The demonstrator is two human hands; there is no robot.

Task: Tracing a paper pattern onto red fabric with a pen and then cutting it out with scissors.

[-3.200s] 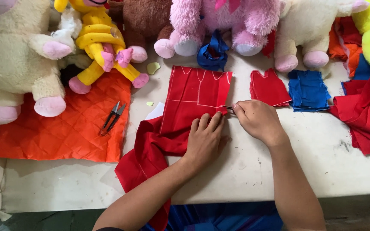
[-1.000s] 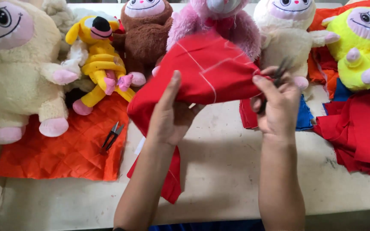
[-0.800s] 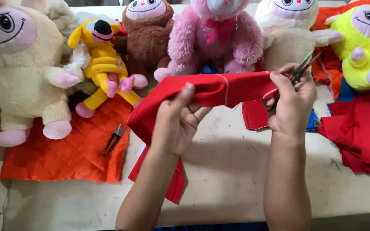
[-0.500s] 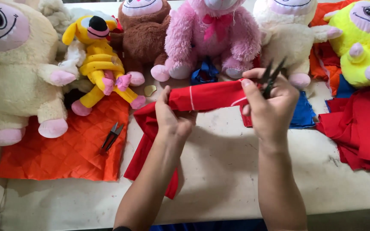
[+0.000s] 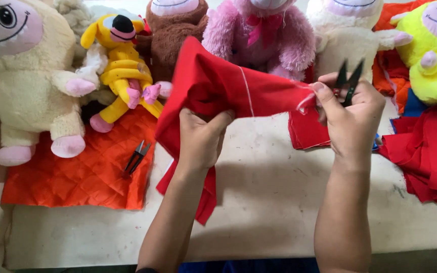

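Scuffed pale table [image 5: 279, 202], plush toys [image 5: 259, 40] behind

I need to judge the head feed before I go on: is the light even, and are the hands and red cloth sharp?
Head view: soft, even light, no glare; faint shadows under both forearms on the table; left hand, right hand and red cloth sharp enough, snips slightly soft; plush heads cropped at the top.
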